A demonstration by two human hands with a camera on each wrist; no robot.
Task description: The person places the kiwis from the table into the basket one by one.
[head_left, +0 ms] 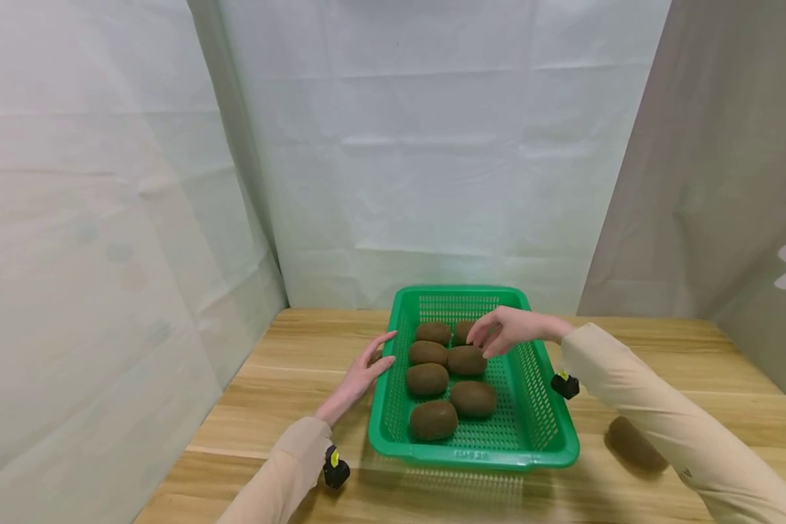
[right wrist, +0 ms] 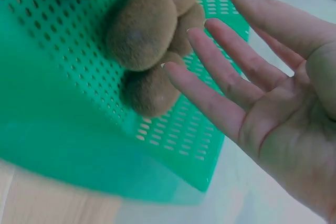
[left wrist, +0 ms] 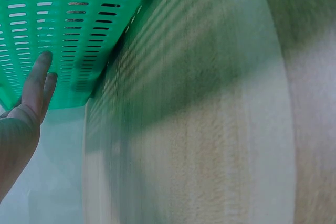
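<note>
A green plastic basket (head_left: 479,457) with slotted walls holds several brown, fuzzy kiwis (head_left: 427,379), laid roughly in two columns. At the basket's left side, my left hand (head_left: 356,375) has its fingertips on the rim and outer wall. Straight fingers lie against the slotted wall in the left wrist view. Over the far right part of the basket is my right hand (head_left: 512,327), close above a kiwi (head_left: 467,360). In the right wrist view its fingers are spread and relaxed, with the palm bare and fingertips beside a kiwi (right wrist: 152,90).
Another kiwi (head_left: 634,445) lies on the wooden table (head_left: 236,444) to the right of the basket, partly behind my right sleeve (head_left: 648,407). Pale cloth (head_left: 445,182) hangs behind the table and along both sides.
</note>
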